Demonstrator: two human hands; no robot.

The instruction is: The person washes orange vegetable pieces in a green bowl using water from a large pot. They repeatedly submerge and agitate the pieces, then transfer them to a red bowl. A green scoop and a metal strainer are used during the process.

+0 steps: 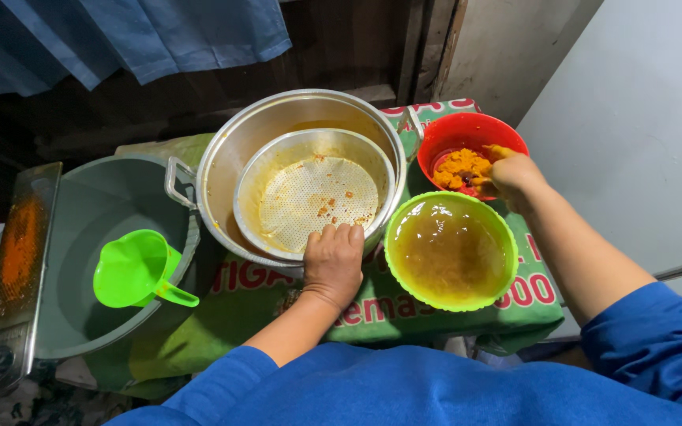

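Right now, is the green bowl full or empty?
Nearly full: brownish liquid fills the green bowl almost to its rim.

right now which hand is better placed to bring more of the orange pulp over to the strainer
Right. The right hand is already in the red bowl on the orange pulp; the left hand grips the metal strainer rim.

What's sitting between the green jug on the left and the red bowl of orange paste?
In the head view: the big metal pot holding a metal strainer, whose rim the left hand grips.

Dim, sharp wide-angle view; soft overhead light, dark top, glare on wall.
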